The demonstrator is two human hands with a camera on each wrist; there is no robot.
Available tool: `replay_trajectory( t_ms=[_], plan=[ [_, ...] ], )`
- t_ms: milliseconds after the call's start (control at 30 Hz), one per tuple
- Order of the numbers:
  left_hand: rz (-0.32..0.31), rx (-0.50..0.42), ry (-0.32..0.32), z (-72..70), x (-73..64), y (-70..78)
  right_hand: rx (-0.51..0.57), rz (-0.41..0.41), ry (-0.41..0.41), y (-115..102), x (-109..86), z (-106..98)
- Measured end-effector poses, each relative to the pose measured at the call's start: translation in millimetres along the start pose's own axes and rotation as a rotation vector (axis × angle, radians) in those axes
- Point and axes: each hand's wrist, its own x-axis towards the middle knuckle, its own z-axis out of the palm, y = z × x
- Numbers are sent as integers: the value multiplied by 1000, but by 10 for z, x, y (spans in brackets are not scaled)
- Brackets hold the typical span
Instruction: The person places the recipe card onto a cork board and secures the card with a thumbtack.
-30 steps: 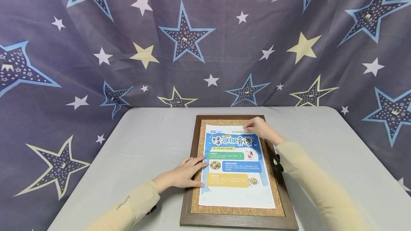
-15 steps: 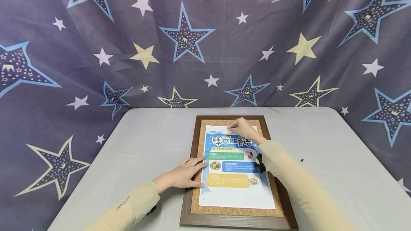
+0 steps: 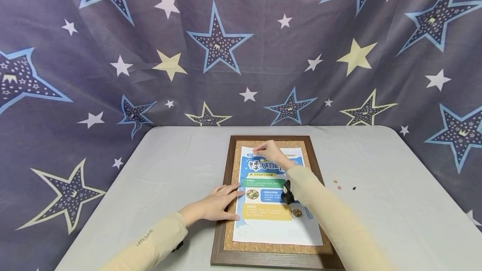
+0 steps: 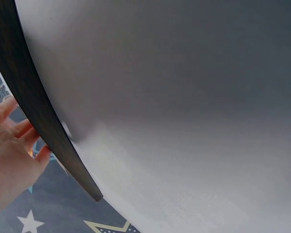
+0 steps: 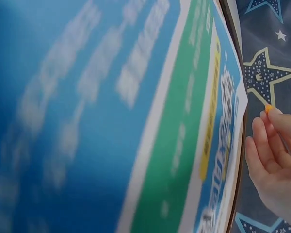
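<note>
A printed sheet of paper with blue, green and yellow panels lies on a cork board in a dark brown wooden frame. My left hand lies across the frame's left side, its spread fingertips on the sheet's left edge. Near the sheet's top left my right hand pinches a small orange pushpin between thumb and fingertips; only its orange tip shows in the right wrist view. Whether the pin touches the paper cannot be told. In the left wrist view the frame partly hides my left hand.
Several tiny coloured pieces, among them a pink one and a dark one, lie on the grey-covered table right of the frame. A star-patterned curtain hangs behind and around the table.
My right hand has moved left along the sheet's top edge, from the upper right corner toward the upper left. Its sleeve has uncovered the tiny pieces on the table. The left hand stays put.
</note>
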Motion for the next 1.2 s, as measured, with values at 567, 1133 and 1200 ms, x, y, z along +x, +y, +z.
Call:
replay_trajectory(
  t_ms=[567,1133,1200],
  plan=[
    [-4,-4,-19,-1,-5,-5,86,19,118,-9,114,332],
    [-7,8,-19,-4,-7,-5,50,-102,185,1422,1110,989],
    [-6,9,-18,-4,-8,0,42,-109,191,1438,1116,1002]
  ],
)
